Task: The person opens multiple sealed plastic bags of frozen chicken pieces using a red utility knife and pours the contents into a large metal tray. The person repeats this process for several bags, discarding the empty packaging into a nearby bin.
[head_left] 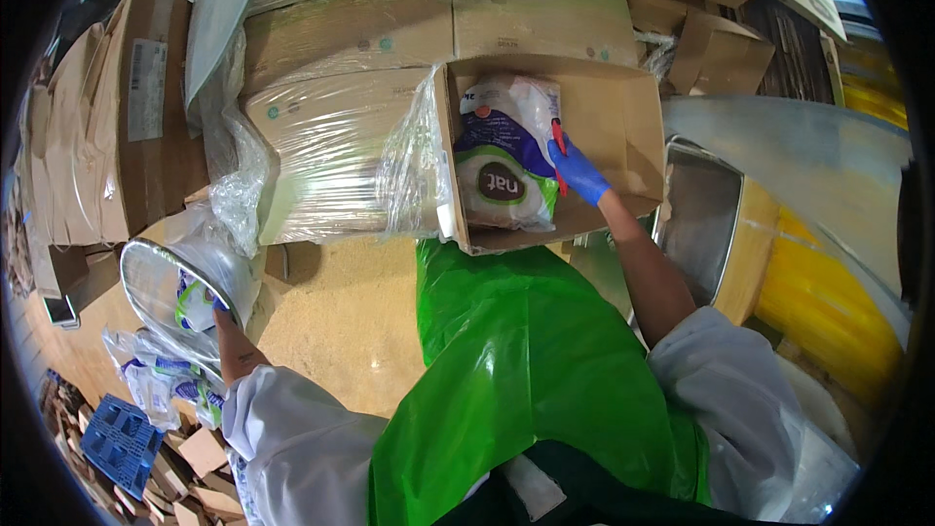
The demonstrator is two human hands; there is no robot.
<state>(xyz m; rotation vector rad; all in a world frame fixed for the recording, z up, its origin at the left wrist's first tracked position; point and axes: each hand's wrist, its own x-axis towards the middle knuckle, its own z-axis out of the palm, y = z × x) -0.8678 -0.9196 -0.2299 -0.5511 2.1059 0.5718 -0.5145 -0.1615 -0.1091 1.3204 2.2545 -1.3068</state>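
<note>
My right hand (581,173), in a blue glove, is closed around a slim red tool (558,154) that looks like a cutter; its blade is not visible. The hand is over the right edge of a filled plastic bag (506,151), white with purple and green print, which lies in an open cardboard box (618,136). At the far left, my left hand (225,316) reaches to the rim of a round bin (148,251) lined with clear plastic. Its gloved fingertips are on a crumpled printed plastic bag (195,302) inside the mouth.
Stacked, film-wrapped cartons (341,136) rise behind the box. A metal tub (696,224) stands to the right. More crumpled bags (161,380) hang below the bin. A blue plastic pallet (122,440) and loose cardboard pieces (205,450) lie lower left.
</note>
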